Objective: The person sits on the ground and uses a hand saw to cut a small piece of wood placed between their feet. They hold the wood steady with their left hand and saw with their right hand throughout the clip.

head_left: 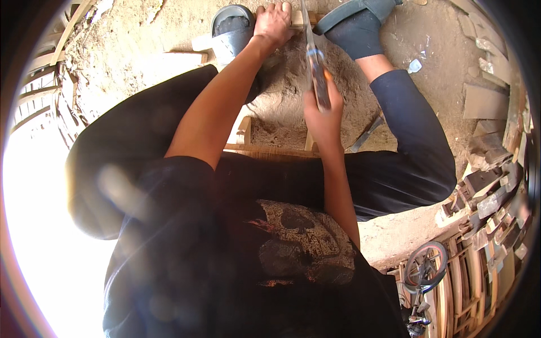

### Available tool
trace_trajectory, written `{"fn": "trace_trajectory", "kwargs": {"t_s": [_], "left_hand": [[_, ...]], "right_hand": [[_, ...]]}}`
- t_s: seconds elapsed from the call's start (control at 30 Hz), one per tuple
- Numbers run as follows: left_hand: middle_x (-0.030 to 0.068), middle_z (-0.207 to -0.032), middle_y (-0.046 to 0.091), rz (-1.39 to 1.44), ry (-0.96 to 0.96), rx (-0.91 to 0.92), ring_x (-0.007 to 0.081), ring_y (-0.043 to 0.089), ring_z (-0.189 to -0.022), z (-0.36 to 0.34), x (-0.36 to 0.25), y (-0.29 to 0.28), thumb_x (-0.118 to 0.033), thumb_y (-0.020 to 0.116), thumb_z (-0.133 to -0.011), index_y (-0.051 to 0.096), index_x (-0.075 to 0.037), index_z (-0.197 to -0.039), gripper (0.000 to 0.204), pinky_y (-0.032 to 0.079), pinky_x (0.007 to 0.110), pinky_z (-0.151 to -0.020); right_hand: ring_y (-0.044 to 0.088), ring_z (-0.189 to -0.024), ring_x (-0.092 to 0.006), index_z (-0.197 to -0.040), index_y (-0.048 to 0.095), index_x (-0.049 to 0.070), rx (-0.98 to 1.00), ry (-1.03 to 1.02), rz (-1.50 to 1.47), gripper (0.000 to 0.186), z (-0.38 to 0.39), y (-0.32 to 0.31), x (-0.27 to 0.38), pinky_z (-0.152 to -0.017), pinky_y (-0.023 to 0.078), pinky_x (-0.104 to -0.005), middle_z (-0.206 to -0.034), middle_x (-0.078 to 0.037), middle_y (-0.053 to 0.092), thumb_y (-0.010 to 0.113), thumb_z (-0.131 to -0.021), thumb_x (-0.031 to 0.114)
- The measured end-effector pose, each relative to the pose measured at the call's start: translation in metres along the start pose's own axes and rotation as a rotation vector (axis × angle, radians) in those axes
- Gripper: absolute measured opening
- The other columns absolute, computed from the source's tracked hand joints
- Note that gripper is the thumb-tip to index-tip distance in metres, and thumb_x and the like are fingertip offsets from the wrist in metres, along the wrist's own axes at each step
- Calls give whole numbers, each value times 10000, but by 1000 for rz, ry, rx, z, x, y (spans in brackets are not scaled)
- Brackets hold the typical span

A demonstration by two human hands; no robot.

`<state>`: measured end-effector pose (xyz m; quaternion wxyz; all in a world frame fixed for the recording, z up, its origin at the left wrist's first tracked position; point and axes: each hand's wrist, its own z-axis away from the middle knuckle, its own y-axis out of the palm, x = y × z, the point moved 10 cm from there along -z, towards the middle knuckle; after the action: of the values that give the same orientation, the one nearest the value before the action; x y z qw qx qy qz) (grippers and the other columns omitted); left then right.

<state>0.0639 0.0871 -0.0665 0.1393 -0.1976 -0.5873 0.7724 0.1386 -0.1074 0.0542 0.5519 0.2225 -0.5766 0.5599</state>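
Note:
My left hand (pixel 273 23) grips a short piece of pale wood (pixel 298 20) at the top of the head view, between my sandalled left foot (pixel 230 35) and right foot (pixel 350 31). My right hand (pixel 322 110) is closed round the handle of a hand saw (pixel 316 70); the narrow blade runs up and across the wood, just right of my left hand, and looks slightly blurred. Below, behind my right hand, a wooden frame (pixel 267 147) lies near my legs, partly hidden by them.
A long metal tool (pixel 365 133) lies on the dirt floor (pixel 428 101) by my right leg. Scrap boards and offcuts (pixel 490 191) are piled at right, with a small bicycle (pixel 424 267) and slatted wood lower right. Bright glare fills the left side.

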Motion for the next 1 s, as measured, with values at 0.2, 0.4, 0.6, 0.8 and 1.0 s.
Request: {"fn": "trace_trajectory", "kwargs": {"t_s": [0.2,0.4,0.6,0.8,1.0], "left_hand": [[124,-1163,574,-66,36,31,284,537,-1121,7,1,-9,-446,744,-739,469,-46,-1196,667,422,466,-912],[144,-1147,559,16,-17,-24,302,531,-1113,9,8,-17,-353,669,-775,510,-58,-1143,499,412,442,-937],[118,-1151,587,-79,14,26,291,553,-1114,-5,-4,-9,-593,747,-681,505,-83,-1202,768,415,451,-906],[144,-1138,580,-68,12,-13,306,563,-1082,-10,4,10,-476,753,-688,491,-79,-1190,691,436,443,-912],[129,-1164,596,-96,-11,48,285,566,-1107,-3,-3,-8,-618,770,-628,522,-77,-1178,811,416,437,-907]], "right_hand": [[653,-1028,-288,-1308,502,-21,29,-20,9,511,59,-24,30,-867,489,-355,-1124,-220,647,517,-797,-24],[664,-975,-235,-1319,482,-38,134,186,10,513,52,-22,25,-840,490,-321,-1101,-207,653,499,-806,-29],[576,-680,-137,-1346,468,-10,60,95,128,519,117,-59,55,-636,472,-302,-779,-123,603,502,-828,-11],[651,-694,-185,-1375,435,-5,132,260,80,556,121,-60,45,-641,498,-288,-818,-167,648,505,-824,-8],[613,-633,-215,-1377,427,-6,106,129,165,570,157,-75,64,-598,474,-311,-747,-155,605,525,-815,-14]]}}
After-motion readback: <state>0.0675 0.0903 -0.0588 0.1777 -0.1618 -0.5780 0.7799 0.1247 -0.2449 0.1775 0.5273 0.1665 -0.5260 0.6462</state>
